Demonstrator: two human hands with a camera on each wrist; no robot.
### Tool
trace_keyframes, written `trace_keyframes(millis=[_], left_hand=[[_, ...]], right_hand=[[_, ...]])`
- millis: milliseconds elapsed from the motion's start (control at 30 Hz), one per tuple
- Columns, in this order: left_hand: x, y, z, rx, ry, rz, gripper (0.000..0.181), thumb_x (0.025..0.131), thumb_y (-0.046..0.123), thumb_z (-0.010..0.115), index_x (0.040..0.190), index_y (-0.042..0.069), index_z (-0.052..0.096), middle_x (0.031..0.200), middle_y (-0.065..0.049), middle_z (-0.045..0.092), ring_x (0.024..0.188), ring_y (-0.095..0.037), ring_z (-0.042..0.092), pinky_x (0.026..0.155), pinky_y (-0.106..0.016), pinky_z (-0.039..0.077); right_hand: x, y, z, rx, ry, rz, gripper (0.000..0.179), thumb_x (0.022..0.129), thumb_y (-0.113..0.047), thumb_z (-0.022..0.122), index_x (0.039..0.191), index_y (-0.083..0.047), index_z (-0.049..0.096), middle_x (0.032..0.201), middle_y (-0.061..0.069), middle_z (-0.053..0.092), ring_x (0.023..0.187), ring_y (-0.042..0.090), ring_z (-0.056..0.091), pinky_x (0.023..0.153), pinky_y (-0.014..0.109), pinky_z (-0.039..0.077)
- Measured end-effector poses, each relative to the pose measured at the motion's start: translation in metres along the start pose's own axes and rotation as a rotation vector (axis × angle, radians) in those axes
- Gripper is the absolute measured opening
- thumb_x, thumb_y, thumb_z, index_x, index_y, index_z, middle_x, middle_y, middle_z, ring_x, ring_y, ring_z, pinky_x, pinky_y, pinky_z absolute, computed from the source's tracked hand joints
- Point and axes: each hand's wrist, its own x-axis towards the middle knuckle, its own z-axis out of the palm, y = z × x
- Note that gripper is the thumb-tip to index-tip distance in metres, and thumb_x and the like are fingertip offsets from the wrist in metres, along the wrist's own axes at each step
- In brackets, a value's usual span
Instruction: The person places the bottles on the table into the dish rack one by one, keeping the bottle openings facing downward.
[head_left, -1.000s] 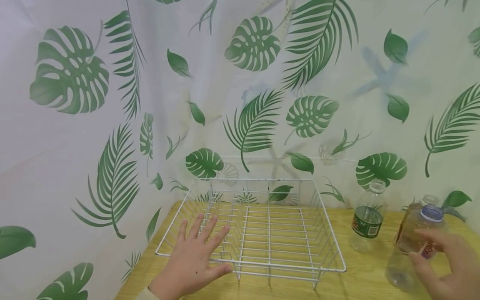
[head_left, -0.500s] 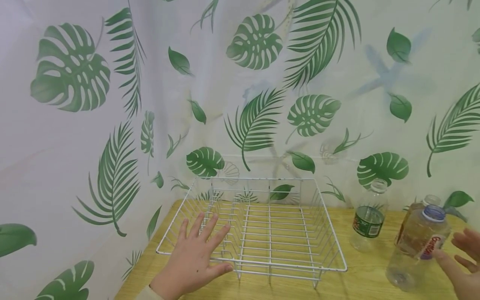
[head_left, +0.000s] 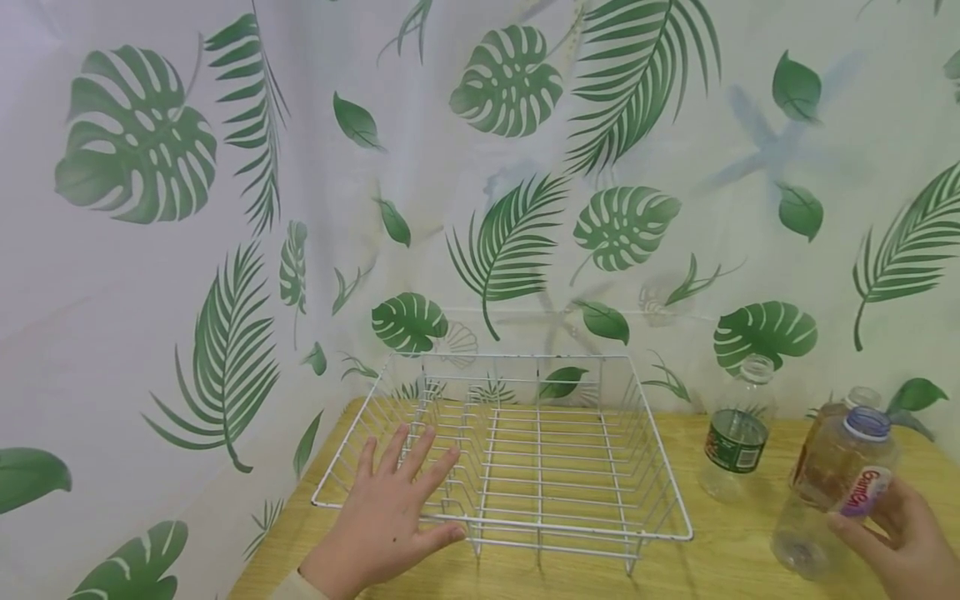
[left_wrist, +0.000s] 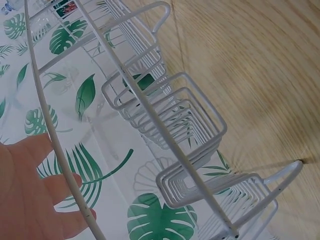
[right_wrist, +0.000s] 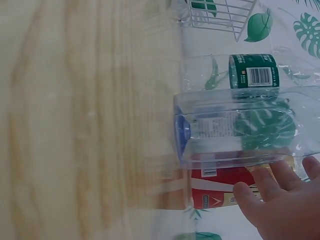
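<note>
My left hand [head_left: 390, 517] lies with spread, straight fingers over the front left of a white wire dish rack [head_left: 540, 527]. In the left wrist view its fingertips [left_wrist: 75, 182] sit right at a rim wire. At the right, my right hand [head_left: 911, 542] holds a clear plastic bottle [head_left: 806, 542] around its middle, thumb at the front, fingers on the far side. That bottle stands upright and capless, with a bluish neck and a small red and purple label. In the right wrist view, the fingers [right_wrist: 265, 185] reach along the bottle's side.
Just behind the held bottle stands another bottle [right_wrist: 220, 185] with a red label, mostly hidden in the head view. A clear bottle with a green label [head_left: 735, 442] stands between these and the rack. The wooden table [head_left: 720, 558] meets a leaf-patterned sheet [head_left: 480, 167] behind.
My right hand first drew back to the right, away from the clear bottle, then came in again and closed around it. The left hand, the rack and the bottles stay in place.
</note>
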Motion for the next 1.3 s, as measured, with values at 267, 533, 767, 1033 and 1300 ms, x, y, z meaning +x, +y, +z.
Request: trace_keyframes(millis=[267,533,767,1033,1300], left_hand=[[0.001,0.001,0.000,-0.015,-0.014,-0.005,0.091,0.088,0.086,0.029,0.160,0.031,0.033,0.167,-0.008,0.020,0.152,-0.040,0.011,0.114,-0.072,0.009],[0.002,0.001,0.001,-0.007,-0.007,-0.004,0.090,0.088,0.086,0.030,0.161,0.033,0.030,0.167,-0.008,0.019,0.152,-0.040,0.012,0.115,-0.071,0.008],[0.002,0.003,0.002,-0.013,-0.014,0.000,0.089,0.089,0.085,0.029,0.162,0.033,0.027,0.167,-0.007,0.017,0.152,-0.039,0.009,0.114,-0.072,0.008],[0.002,0.003,0.003,-0.008,-0.014,0.011,0.089,0.090,0.085,0.029,0.162,0.033,0.027,0.167,-0.007,0.018,0.153,-0.039,0.009,0.113,-0.073,0.011],[0.002,0.003,0.003,-0.017,-0.006,0.015,0.087,0.091,0.083,0.030,0.161,0.032,0.028,0.167,-0.009,0.020,0.152,-0.039,0.010,0.113,-0.073,0.011]], right_hand=[[0.011,0.007,-0.001,0.004,-0.188,0.075,0.069,0.107,-0.027,0.052,0.161,-0.010,0.013,0.145,-0.004,0.040,0.134,0.036,0.049,0.089,0.029,0.055],[0.016,0.002,0.002,0.020,-0.318,0.187,0.088,0.108,-0.039,0.048,0.156,0.006,-0.011,0.155,0.044,0.010,0.131,0.070,0.016,0.092,0.082,0.028],[0.026,0.010,0.006,-0.033,-0.385,0.289,0.099,0.104,-0.048,0.053,0.155,0.010,-0.009,0.155,0.043,0.007,0.135,0.067,0.015,0.099,0.078,0.029],[0.026,0.016,0.010,-0.098,-0.453,0.285,0.089,0.104,-0.049,0.052,0.154,0.011,0.011,0.153,0.041,0.025,0.134,0.062,0.032,0.092,0.062,0.049],[0.026,0.014,0.010,-0.104,-0.451,0.301,0.088,0.105,-0.049,0.050,0.154,0.012,0.011,0.153,0.042,0.023,0.133,0.062,0.033,0.091,0.060,0.049]])
